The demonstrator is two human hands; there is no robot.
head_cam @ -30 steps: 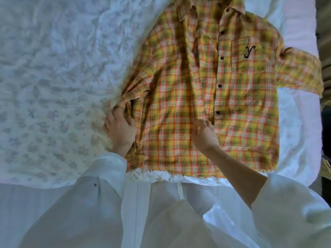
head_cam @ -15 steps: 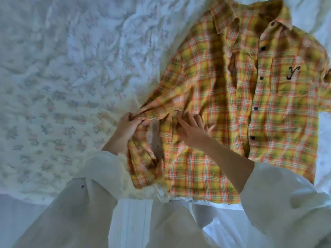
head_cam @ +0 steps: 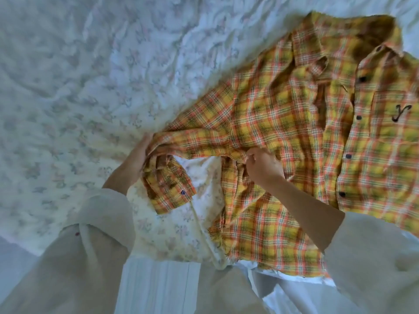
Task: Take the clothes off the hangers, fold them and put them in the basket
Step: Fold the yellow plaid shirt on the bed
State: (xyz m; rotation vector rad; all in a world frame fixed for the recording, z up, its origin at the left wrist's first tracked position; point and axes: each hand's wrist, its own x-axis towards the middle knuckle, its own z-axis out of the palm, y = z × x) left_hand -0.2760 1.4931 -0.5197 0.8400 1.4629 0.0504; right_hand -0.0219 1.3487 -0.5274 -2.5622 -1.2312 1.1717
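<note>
A yellow and orange plaid shirt lies face up on the bed, buttoned, with a black "y" on its chest pocket. Its left sleeve is stretched sideways between my hands. My left hand grips the sleeve near its far end, and the cuff with one dark button hangs folded below. My right hand pinches the sleeve fabric near the armpit seam, over the shirt's body. No hanger or basket is in view.
The shirt rests on a crumpled white floral bedsheet that fills the left and top. The bed's near edge runs along the bottom, above my white sleeves and clothing.
My hands have pulled the left sleeve out sideways and lifted it, so the sheet shows beneath it. The right hand went from flat on the shirt to pinching the sleeve.
</note>
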